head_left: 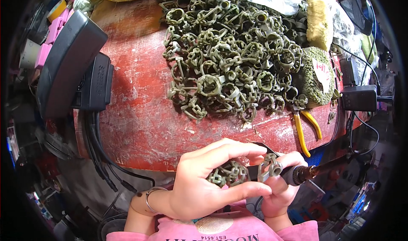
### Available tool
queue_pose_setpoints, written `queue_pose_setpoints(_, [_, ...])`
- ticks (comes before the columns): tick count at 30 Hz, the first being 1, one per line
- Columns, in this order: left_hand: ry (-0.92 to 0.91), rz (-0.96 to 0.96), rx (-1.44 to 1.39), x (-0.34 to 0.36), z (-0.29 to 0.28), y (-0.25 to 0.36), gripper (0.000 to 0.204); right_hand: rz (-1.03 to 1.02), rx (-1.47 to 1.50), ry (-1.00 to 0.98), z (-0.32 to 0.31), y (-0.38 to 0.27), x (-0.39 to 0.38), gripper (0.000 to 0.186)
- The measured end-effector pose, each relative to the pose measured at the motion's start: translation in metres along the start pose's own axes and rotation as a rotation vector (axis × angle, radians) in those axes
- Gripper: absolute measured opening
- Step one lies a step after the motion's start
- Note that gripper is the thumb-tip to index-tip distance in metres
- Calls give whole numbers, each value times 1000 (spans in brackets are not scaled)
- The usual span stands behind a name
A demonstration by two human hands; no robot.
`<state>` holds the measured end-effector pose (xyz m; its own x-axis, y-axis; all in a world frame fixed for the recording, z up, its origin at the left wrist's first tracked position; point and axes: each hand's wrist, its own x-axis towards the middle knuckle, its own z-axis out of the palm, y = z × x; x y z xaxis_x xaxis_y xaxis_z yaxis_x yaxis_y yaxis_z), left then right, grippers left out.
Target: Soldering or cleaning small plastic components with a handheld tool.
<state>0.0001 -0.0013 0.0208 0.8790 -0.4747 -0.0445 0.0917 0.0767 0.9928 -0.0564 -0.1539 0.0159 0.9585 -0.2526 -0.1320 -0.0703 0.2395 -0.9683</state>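
Note:
Just beyond the table's near edge, my left hand point(199, 177) curls around a bunch of olive-green chain pieces point(229, 173) resting in its palm. Close to its fingertips is another small green piece point(270, 168) with links and a short tube end, touching my right hand point(280, 194). My right hand is closed around a pen-like tool point(291, 175) with a grey collar and a brownish rear part, which points out to the right. A dark, thin tip point(265, 147) shows above the fingers; whether it belongs to that tool, I cannot tell.
A large heap of similar green chain-and-ring pieces point(231, 62) covers the worn red table point(136, 130). Yellow-handled pliers point(299, 135) lie at its right edge. Beside it are a green textured block point(316, 77), a yellow sponge-like block point(319, 24) and cables. A black device point(70, 67) stands left.

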Motion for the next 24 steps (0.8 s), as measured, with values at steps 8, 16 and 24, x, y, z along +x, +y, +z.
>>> queue_pose_setpoints(8, [-65,-280,-307,-1,3,2,44,-49,-13,-10,0,1,-3,11])
queue_pose_setpoints(16, [19,39,-40,-1,4,3,44,-60,-70,3,-2,3,-9,23])
queue_pose_setpoints(24, [73,133,63,-3,8,8,38,-47,-99,34,-1,7,-10,33])
